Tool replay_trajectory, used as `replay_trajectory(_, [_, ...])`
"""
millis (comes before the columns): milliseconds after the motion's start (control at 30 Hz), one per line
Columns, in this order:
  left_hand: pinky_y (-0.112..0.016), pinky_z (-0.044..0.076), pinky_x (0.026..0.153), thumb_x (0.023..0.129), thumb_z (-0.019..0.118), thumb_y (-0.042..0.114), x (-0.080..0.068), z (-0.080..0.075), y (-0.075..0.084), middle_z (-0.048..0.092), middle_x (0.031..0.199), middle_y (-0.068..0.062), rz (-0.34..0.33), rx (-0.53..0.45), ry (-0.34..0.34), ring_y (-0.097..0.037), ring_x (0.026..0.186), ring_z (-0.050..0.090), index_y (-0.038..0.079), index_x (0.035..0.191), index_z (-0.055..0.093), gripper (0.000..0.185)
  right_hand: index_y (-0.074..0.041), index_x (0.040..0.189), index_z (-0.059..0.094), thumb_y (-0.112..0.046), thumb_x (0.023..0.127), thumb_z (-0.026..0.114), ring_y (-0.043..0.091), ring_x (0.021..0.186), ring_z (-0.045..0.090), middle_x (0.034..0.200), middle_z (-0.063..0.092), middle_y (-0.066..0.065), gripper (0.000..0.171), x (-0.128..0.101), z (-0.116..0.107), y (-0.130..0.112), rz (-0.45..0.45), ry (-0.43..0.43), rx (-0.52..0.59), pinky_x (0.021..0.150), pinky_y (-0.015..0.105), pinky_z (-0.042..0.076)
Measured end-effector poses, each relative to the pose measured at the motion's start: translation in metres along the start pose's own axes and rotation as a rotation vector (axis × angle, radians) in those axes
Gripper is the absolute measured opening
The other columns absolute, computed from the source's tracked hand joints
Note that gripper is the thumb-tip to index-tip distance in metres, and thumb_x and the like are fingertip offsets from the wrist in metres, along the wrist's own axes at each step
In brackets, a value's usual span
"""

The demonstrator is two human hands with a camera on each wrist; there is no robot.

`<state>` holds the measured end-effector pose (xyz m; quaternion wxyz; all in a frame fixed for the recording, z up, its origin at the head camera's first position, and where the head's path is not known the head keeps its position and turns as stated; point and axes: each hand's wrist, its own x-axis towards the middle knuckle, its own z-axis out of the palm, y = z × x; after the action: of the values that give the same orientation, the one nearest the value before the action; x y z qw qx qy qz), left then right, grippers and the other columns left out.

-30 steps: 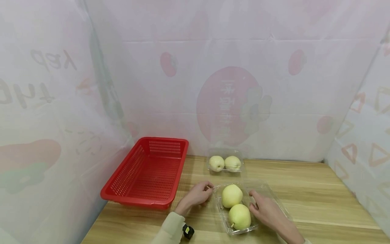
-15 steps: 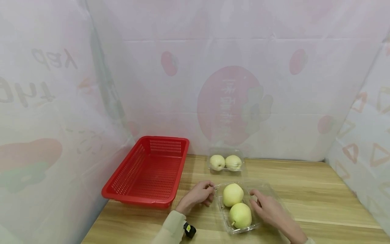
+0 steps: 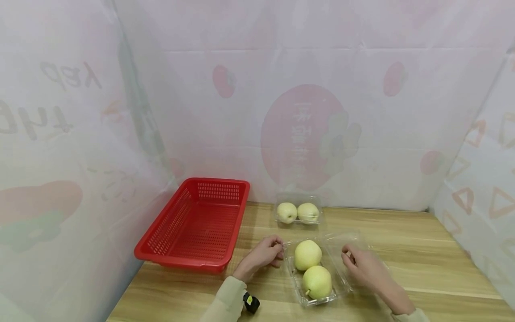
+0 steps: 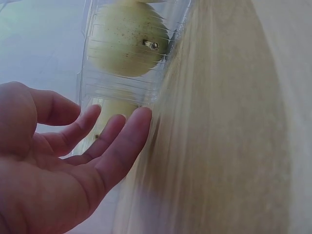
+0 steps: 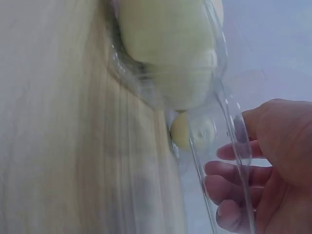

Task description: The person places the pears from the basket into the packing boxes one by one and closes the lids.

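Observation:
Two pale yellow-green pears (image 3: 317,282) sit in a clear plastic clamshell box (image 3: 310,302) near the front of the table. Its transparent lid (image 3: 335,239) is folded out to the right. My left hand (image 3: 263,254) is beside the box's left edge, fingers loosely bent; the left wrist view has the fingertips close to the plastic, with nothing gripped. Over the lid is my right hand (image 3: 366,266), fingers loosely curled. In the right wrist view its fingers (image 5: 229,187) show partly through clear plastic; contact with the lid is unclear.
A red perforated basket (image 3: 237,232) stands at the left. Behind the opened box, against the printed cloth backdrop (image 3: 306,134), is another clear box (image 3: 298,199) with two pears (image 3: 287,213). All rest on a wood-grain table (image 3: 422,250).
My right hand has moved right, away from the pears and over the lid. My left hand stays almost in place by the box's left edge. The pears have not moved.

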<state>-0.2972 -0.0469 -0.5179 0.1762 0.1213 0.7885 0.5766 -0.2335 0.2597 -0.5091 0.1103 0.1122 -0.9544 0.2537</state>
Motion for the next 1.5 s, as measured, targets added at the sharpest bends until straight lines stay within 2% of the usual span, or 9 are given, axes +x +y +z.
replay_trajectory(300, [-0.038,0.058,0.067,0.096,0.048,0.010,0.000,0.000,0.002,0.057,0.089,-0.011,0.002,-0.074,-0.015,-0.018,0.078,0.056,-0.005,0.109,0.056,0.021,-0.008,0.101,0.065,-0.016,0.097,0.055,0.003,0.057,0.043,0.065,0.050,-0.010,0.013,0.001,-0.016,0.013,0.032,0.020,-0.034,0.052,0.022,0.037])
replay_trajectory(533, [-0.039,0.058,0.067,0.096,0.047,0.009,-0.001,0.000,0.003,0.059,0.091,-0.015,0.003,-0.079,-0.025,-0.019,0.079,0.057,-0.006,0.109,0.056,0.022,-0.006,0.100,0.063,-0.014,0.094,0.059,0.009,0.063,0.051,0.075,0.059,-0.002,0.011,0.001,-0.021,0.023,0.065,0.029,-0.092,0.054,0.026,0.041])
replay_trajectory(700, [-0.040,0.059,0.069,0.097,0.047,0.010,-0.002,0.000,0.003,0.059,0.092,-0.014,0.001,-0.075,-0.025,-0.019,0.080,0.059,-0.005,0.109,0.057,0.021,-0.003,0.103,0.063,-0.015,0.093,0.059,0.019,0.073,0.060,0.090,0.063,0.010,0.016,0.000,-0.024,0.030,0.086,0.058,-0.107,0.056,0.034,0.047])
replay_trajectory(800, [-0.039,0.059,0.069,0.097,0.047,0.010,-0.002,0.000,0.003,0.059,0.090,-0.013,0.008,-0.075,-0.025,-0.017,0.078,0.059,-0.005,0.108,0.057,0.021,-0.001,0.106,0.063,-0.016,0.093,0.058,0.028,0.083,0.062,0.098,0.062,0.017,0.021,-0.001,-0.025,0.034,0.093,0.077,-0.120,0.063,0.042,0.051])
replay_trajectory(867, [-0.038,0.058,0.066,0.096,0.047,0.010,-0.003,0.000,0.004,0.058,0.086,-0.012,0.001,-0.079,-0.027,-0.018,0.075,0.058,-0.004,0.108,0.057,0.021,0.001,0.109,0.062,-0.017,0.093,0.058,0.033,0.088,0.061,0.102,0.061,0.021,0.024,-0.002,-0.026,0.038,0.096,0.080,-0.134,0.069,0.048,0.051])
replay_trajectory(1000, [-0.037,0.056,0.058,0.096,0.049,0.012,-0.003,0.000,0.004,0.058,0.077,-0.011,-0.019,-0.079,-0.034,-0.019,0.066,0.057,-0.004,0.109,0.057,0.021,0.005,0.117,0.057,-0.019,0.093,0.058,0.037,0.089,0.060,0.105,0.061,0.027,0.033,-0.002,-0.028,0.045,0.116,0.042,-0.161,0.068,0.051,0.050])
replay_trajectory(1200, [-0.037,0.056,0.055,0.100,0.050,0.017,-0.002,0.001,0.000,0.059,0.074,-0.010,-0.027,-0.079,-0.039,-0.019,0.062,0.059,-0.002,0.108,0.058,0.023,0.008,0.127,0.051,-0.019,0.094,0.055,0.025,0.076,0.063,0.091,0.069,0.015,0.042,-0.002,-0.031,0.053,0.171,-0.031,-0.125,0.059,0.043,0.050])
replay_trajectory(1367, [-0.037,0.056,0.053,0.101,0.048,0.020,-0.001,0.001,-0.002,0.057,0.075,-0.008,-0.036,-0.072,-0.036,-0.020,0.058,0.059,-0.001,0.105,0.058,0.023,0.003,0.115,0.060,-0.020,0.095,0.054,0.028,0.075,0.066,0.090,0.071,0.016,0.031,-0.002,-0.031,0.058,0.179,-0.028,-0.142,0.059,0.048,0.050])
replay_trajectory(1500, [-0.037,0.056,0.053,0.101,0.048,0.020,-0.001,0.000,-0.002,0.056,0.077,-0.007,-0.043,-0.081,-0.031,-0.020,0.059,0.059,-0.001,0.101,0.058,0.023,0.001,0.110,0.062,-0.021,0.096,0.053,0.024,0.071,0.063,0.087,0.071,0.014,0.027,0.000,-0.030,0.062,0.189,-0.038,-0.145,0.057,0.045,0.048])
